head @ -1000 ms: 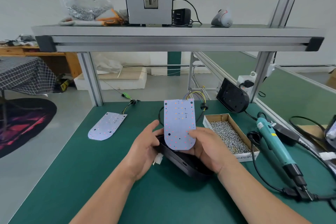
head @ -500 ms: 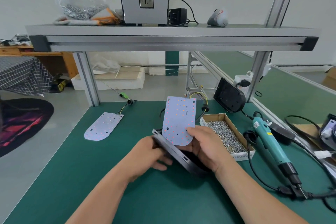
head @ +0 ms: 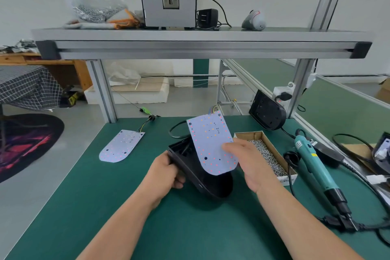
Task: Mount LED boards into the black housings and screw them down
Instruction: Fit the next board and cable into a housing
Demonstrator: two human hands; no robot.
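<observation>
the pale led board is a flat sheet, straight at the far end and rounded at the near end, dotted with small red and orange spots and a few dark holes. coloured wires leave its far edge. my right hand pinches its right edge and holds it tilted above the open black housing. the housing is a shallow black tray of the same rounded shape. it is tipped up with its rounded end down on the green desk, and my left hand grips its left wall with curled fingers. the board's near end overlaps the housing's mouth; i cannot tell whether they touch.

a second board lies flat on the desk to the left, well apart, with wires at its far end. just right of my right hand is a cardboard box of silver screws, and beyond it a teal electric screwdriver lies on its side. another black housing leans by the frame post at the back right. a black cable loops on the desk behind the held housing.
</observation>
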